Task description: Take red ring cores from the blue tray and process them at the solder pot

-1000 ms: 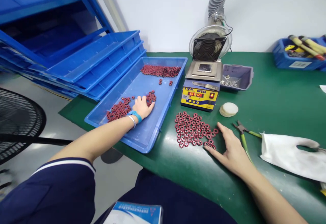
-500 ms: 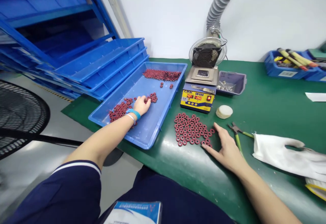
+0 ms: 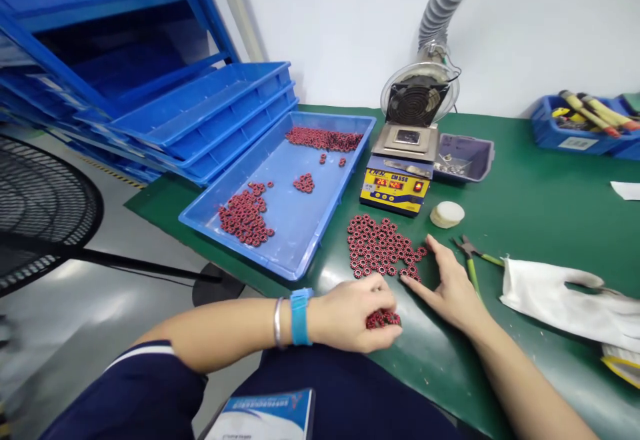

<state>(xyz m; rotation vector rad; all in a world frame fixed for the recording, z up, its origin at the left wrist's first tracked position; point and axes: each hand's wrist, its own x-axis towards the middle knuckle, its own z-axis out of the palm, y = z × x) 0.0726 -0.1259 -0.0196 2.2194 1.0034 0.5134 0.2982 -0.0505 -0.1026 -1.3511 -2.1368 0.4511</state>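
A flat cluster of small red-and-black toothed rings (image 3: 377,245) lies on the green table. In front of it, my left hand (image 3: 353,313) curls around a handful of the same rings (image 3: 383,319), which show between its thumb and fingers near the table edge. My right hand (image 3: 447,287) rests at the cluster's right side, thumb and fingers spread, fingertips at the outermost rings. To the left stands a blue tray (image 3: 280,233) with a loose pile of rings (image 3: 244,217), a small clump (image 3: 303,183) and a dense row (image 3: 325,139) along its far end.
Behind the cluster sits a yellow-fronted heating unit (image 3: 395,190) below a fan and duct. White discs (image 3: 447,214), green-handled cutters (image 3: 470,257) and a white glove (image 3: 560,293) lie to the right. Stacked blue trays (image 3: 215,113) stand at left, a floor fan (image 3: 45,220) nearby.
My left hand has left the blue tray and come right, over the table's front, carrying a handful of rings. My right hand stays beside the cluster. The view has shifted slightly.
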